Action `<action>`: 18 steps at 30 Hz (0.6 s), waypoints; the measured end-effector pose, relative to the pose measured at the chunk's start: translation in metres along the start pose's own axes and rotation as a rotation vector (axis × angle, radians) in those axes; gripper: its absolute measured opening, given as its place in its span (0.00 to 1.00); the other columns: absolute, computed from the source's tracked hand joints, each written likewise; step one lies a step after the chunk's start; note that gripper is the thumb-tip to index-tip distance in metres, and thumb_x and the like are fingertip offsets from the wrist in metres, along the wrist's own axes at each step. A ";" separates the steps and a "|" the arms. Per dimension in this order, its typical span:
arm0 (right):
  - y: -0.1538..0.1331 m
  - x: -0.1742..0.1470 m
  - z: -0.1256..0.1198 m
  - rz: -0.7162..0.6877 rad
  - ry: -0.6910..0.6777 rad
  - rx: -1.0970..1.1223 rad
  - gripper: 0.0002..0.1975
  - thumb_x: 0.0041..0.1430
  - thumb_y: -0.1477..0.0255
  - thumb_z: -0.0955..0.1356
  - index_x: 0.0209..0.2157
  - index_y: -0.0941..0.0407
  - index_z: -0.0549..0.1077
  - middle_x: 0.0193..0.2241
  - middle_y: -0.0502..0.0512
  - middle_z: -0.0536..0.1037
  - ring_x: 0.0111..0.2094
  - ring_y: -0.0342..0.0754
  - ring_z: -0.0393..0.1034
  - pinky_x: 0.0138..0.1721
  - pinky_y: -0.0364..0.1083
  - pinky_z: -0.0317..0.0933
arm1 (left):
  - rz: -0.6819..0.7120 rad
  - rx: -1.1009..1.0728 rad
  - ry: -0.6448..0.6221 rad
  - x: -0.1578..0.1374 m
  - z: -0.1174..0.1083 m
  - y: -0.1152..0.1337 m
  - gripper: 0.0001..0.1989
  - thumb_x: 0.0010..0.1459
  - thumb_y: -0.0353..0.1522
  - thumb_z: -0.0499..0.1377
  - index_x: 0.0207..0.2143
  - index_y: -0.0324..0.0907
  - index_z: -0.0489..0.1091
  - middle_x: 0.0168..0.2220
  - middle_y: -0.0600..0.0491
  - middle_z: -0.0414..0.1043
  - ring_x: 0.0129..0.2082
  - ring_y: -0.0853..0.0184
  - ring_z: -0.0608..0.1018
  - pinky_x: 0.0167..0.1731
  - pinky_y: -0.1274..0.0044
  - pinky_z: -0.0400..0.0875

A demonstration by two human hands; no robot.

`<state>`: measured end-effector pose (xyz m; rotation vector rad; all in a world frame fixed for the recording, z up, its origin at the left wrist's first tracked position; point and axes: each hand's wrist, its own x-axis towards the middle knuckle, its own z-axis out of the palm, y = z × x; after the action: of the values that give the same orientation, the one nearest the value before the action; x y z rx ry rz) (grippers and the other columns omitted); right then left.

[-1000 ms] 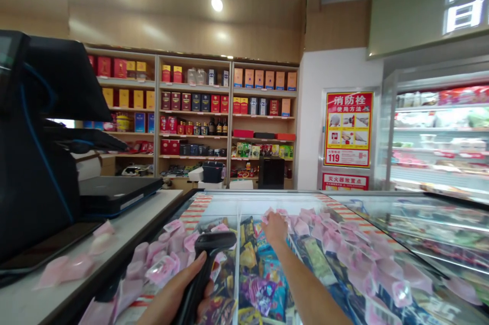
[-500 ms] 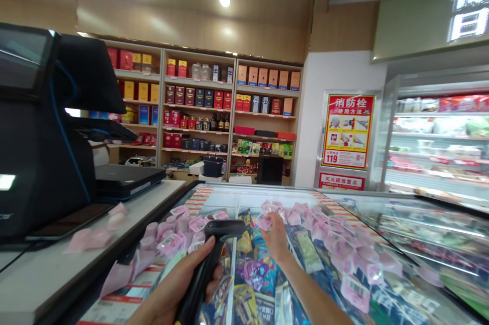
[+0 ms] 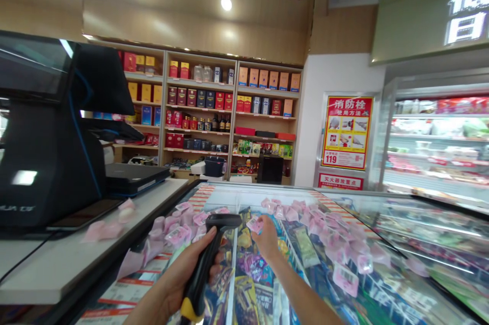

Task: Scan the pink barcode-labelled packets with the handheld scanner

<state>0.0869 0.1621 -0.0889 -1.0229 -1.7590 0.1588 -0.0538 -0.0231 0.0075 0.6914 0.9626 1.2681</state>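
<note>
My left hand is wrapped round the handle of a black barcode scanner with a yellow end, its head pointing right. Just right of the scanner head, my right hand pinches a pink barcode label, its printed side partly visible. Both hands are above the glass top of a freezer chest. On the glass, a heap of crumpled pink labels lies left of the scanner. A larger spread of pink labels covers the right side. Colourful packets show through the glass below my hands.
At the left, a black checkout terminal stands on a white counter with a few pink scraps. Shelves of boxed goods line the back wall. A red fire-hydrant sign hangs right of them, beside a lit refrigerated cabinet.
My right hand has moved left with the pink label, away from the right-hand spread and closer to the scanner head. The scanner has shifted slightly left, and the view has turned a little left.
</note>
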 end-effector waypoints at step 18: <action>-0.045 -0.002 0.027 0.133 -0.221 0.047 0.22 0.35 0.75 0.65 0.38 0.59 0.64 0.37 0.57 0.69 0.40 0.49 0.62 0.42 0.46 0.55 | 0.001 0.006 0.014 -0.010 -0.018 0.000 0.15 0.46 0.42 0.54 0.30 0.39 0.64 0.16 0.57 0.63 0.13 0.77 0.63 0.13 0.84 0.58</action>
<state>0.0394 0.1418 -0.0781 -1.1230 -1.8755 0.4082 -0.0697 -0.0341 0.0015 0.6883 0.9782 1.2730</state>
